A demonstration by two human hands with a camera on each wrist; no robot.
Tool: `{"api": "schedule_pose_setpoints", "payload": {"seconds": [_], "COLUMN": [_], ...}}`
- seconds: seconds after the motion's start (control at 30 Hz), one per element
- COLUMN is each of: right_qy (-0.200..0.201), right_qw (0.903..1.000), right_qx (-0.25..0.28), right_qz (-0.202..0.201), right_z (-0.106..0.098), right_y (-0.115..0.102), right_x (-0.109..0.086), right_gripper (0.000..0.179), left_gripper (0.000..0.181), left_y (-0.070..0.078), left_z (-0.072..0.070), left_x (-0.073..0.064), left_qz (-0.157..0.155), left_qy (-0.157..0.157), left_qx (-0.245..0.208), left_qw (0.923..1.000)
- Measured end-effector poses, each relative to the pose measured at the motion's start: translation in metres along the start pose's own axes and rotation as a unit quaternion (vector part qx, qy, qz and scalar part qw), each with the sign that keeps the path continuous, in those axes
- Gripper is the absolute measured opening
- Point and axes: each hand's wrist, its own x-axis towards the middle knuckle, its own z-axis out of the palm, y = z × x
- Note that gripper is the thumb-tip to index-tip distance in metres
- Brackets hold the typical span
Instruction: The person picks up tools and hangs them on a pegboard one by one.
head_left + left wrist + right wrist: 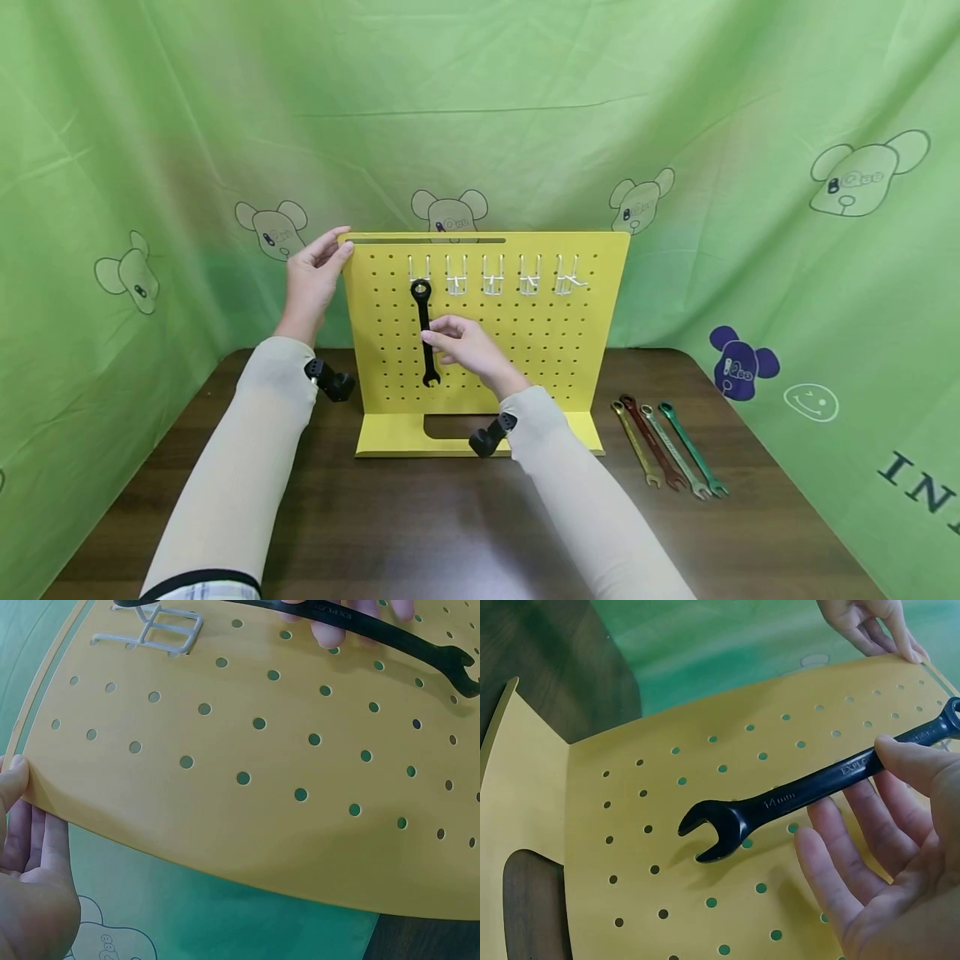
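Note:
My right hand (471,346) pinches a black combination wrench (799,793) between thumb and fingers, around the middle of its shaft. The wrench hangs nearly upright in front of a yellow pegboard (540,362), open jaw down, "14mm" marked near that end. Its ring end overlaps the leftmost white wire hook (161,630) in the head view. With thumb in front and fingers behind, my left hand (311,279) grips the top left corner of the pegboard.
Four more white hooks, among them a middle hook (492,279), line the board's upper part. To the right on the brown table (420,525) lie a gold wrench (637,446), a red wrench (654,442), a silver wrench (677,454) and a green wrench (693,450). Green curtain (480,83) surrounds the table.

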Motion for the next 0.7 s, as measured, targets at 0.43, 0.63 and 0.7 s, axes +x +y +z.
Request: {"api": "schedule_pose_setpoints", "payload": {"seconds": [0.43,0.63,0.7], "right_qy": [-0.013,-0.02,-0.026], "right_qw": [0.9994,0.9982,0.9978], "right_qx": [-0.013,-0.043,-0.048], "right_qz": [-0.031,-0.036,-0.038], "right_z": [-0.005,-0.015,-0.019], "right_y": [0.002,0.006,0.007], "right_x": [-0.011,-0.026,-0.032], "right_gripper": [0.044,0.044,0.045], "left_gripper": [0.037,0.036,0.035], "left_y": [-0.001,-0.002,-0.002], "left_z": [-0.003,-0.001,0.0], "left_x": [0.001,0.002,0.002], "left_qz": [0.001,0.003,0.003], "left_qy": [0.001,-0.005,-0.007], "left_qx": [0.002,0.002,0.002], "left_qw": [1.0,1.0,1.0]}}
